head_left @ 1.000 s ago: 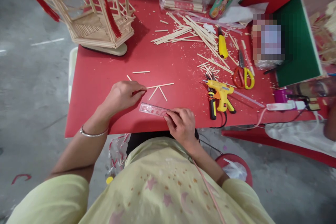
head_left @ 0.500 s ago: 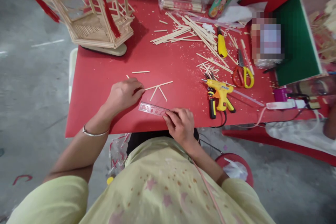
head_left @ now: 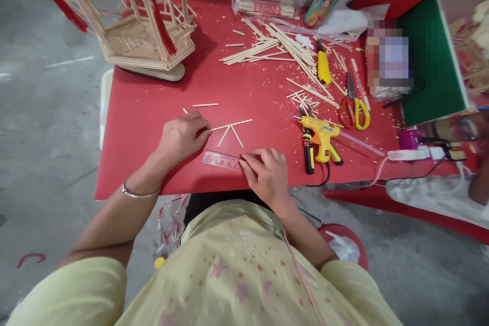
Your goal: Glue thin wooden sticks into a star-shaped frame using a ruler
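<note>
My left hand (head_left: 184, 136) rests on the red tabletop, its thumb and forefinger closed on the left end of a thin wooden stick (head_left: 235, 124). Two short sticks spread downward from the middle of that stick in an upside-down V. Below them lies a clear plastic ruler (head_left: 220, 159). At the ruler's right end, my right hand (head_left: 267, 173) has its thumb and fingertips pinched together, covering that end. Another short stick (head_left: 205, 105) lies above, and a stick tip pokes out behind my left hand.
A wooden-stick pavilion model (head_left: 145, 41) with red tassels stands at the back left. To the right lie a yellow glue gun (head_left: 323, 135), scissors (head_left: 355, 107), a yellow-handled cutter (head_left: 323, 67) and pliers (head_left: 307, 150). Loose sticks (head_left: 263, 51) are scattered at the back.
My right hand has shifted slightly right and away from my body along the ruler's end. My left hand, the sticks and the ruler stay in place.
</note>
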`<control>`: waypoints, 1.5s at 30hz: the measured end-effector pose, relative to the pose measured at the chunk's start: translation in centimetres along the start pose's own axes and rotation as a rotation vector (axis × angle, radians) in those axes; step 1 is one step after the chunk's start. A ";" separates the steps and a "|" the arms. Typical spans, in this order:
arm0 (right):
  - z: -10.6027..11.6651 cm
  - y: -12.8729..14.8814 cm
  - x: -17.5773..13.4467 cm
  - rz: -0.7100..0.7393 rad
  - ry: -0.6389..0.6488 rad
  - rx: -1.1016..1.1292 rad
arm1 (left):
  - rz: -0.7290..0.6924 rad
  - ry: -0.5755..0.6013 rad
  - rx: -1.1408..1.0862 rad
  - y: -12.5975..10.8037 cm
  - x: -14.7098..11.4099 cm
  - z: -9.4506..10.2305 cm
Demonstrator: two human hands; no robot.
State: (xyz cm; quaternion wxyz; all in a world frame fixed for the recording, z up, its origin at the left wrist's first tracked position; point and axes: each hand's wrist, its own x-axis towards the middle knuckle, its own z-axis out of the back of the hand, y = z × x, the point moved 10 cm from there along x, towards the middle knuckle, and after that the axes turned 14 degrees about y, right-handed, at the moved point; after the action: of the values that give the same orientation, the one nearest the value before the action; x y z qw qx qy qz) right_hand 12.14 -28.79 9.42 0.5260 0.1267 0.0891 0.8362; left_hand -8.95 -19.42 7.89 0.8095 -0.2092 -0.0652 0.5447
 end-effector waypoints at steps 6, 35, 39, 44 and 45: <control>0.1 -1.2 3.0 -0.076 -0.027 0.006 | 0.035 -0.014 0.053 0.4 0.3 -0.6; -1.1 -1.0 -1.2 0.013 0.159 0.101 | 0.119 0.028 -0.055 -0.3 -0.4 -0.7; -1.3 -1.6 -1.3 -0.015 0.131 0.109 | 0.087 0.050 -0.095 -0.8 -0.5 -0.8; -1.3 -1.3 -1.0 0.010 0.106 0.113 | 0.061 0.055 -0.153 -0.6 -0.4 -0.9; -1.2 -1.3 -1.1 0.010 0.095 0.114 | 0.062 0.060 -0.164 -0.5 -0.4 -1.0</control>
State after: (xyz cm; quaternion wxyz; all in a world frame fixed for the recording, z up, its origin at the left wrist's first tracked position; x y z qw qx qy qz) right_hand 13.32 -29.25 7.78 0.5090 0.1172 0.1606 0.8375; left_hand -8.40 -20.21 7.24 0.7740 -0.2931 -0.0789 0.5557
